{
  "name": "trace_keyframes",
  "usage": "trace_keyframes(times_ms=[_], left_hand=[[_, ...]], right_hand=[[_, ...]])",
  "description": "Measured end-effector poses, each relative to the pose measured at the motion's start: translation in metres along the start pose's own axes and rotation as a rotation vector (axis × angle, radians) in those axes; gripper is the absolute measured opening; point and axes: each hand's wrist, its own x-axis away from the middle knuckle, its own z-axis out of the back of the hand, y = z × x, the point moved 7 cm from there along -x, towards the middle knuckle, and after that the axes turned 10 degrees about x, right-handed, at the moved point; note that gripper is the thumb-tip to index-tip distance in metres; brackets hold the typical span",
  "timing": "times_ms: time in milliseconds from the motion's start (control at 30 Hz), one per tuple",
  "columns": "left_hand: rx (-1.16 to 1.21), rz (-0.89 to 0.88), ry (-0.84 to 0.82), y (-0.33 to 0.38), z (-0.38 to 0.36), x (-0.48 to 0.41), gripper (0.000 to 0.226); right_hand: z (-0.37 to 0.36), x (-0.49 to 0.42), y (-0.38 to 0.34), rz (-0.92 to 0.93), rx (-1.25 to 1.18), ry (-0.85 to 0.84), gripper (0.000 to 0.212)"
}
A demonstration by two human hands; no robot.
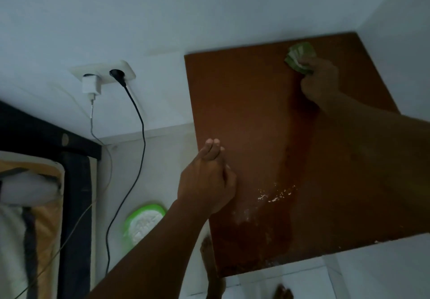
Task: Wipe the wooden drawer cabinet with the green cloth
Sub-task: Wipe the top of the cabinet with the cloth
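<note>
The right hand [320, 79] is stretched out toward the far right corner of the cabinet top [256, 112], with the fingers closed around a bunched green cloth [299, 58], which is pressed onto the brown wood close to the back edge. The forearm is laid low across the right side of the surface. The left hand [207, 177] is placed at the left edge of the top, its fingers held straight and close together, pointing toward the wall; nothing is gripped in it. Pale crumbs [277, 194] are scattered on the wood near the front, just right of the left hand, and a darker streak is seen running from them up toward the cloth. On the white wall to the left, a socket [125, 70] is fitted with a white charger [91, 87] and a black plug whose cable [139, 136] hangs down. A green-rimmed item [143, 224] lies on the floor beside the cabinet, partly hidden by the left forearm. Bare feet [282, 291] are seen below the front edge.
</note>
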Motion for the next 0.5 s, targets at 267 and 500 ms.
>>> trace_keyframes(times_ms=[267,500], left_hand=[[-0.028,0.085,-0.075,0.007,0.005,-0.003,0.058],[-0.003,0.121,-0.124,0.006,-0.001,0.003,0.066]], right_hand=[[-0.010,0.145,-0.054,0.367,-0.083,-0.195,0.049],[0.019,0.277,-0.056,0.410,-0.212,-0.373,0.044]])
